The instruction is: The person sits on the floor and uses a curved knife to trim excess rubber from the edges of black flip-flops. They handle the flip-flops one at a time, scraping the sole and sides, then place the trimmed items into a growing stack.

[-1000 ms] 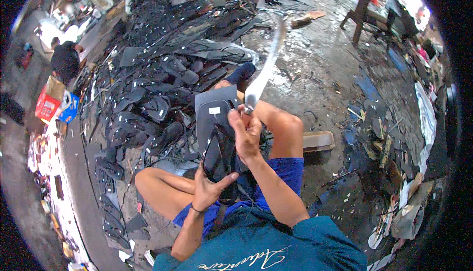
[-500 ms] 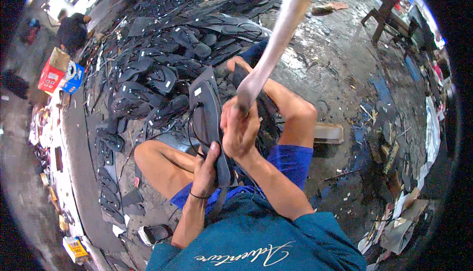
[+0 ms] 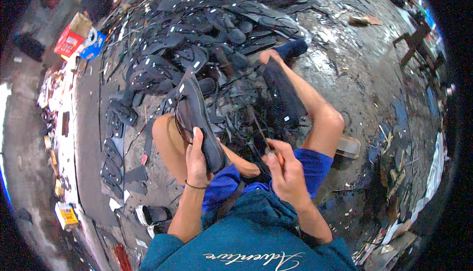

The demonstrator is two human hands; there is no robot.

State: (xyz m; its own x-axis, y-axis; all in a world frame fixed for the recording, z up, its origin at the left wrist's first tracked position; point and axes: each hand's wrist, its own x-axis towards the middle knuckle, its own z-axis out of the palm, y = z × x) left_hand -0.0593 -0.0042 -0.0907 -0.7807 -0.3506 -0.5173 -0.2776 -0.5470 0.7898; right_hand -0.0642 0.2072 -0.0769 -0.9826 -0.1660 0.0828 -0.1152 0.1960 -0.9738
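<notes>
My left hand [image 3: 196, 165] grips a black flip-flop [image 3: 209, 140] tilted upright over my left leg, thumb along its edge. The flip-flop's thin dark strap [image 3: 181, 121] loops out on the left side. To the right, my right hand [image 3: 288, 175] is closed round a knife [image 3: 259, 127] with a bit of orange handle showing; its thin blade points away and is apart from the flip-flop. Between my legs lies a heap of dark scraps [image 3: 241, 118]. Against my right shin rests a flat black sole-shaped piece [image 3: 285, 96] with a small white label.
A large pile of black flip-flops [image 3: 157, 71] spreads ahead and left. At the far left are red and blue boxes [image 3: 70, 43] and a person in dark clothes [image 3: 97, 1]. A wooden block [image 3: 348, 147] lies by my right thigh; a dark stool [image 3: 419, 42] stands far right.
My right hand has moved down and right, away from the flip-flop. The long pale blurred shape rising from it is gone. The flip-flop has tilted left, and the view has shifted.
</notes>
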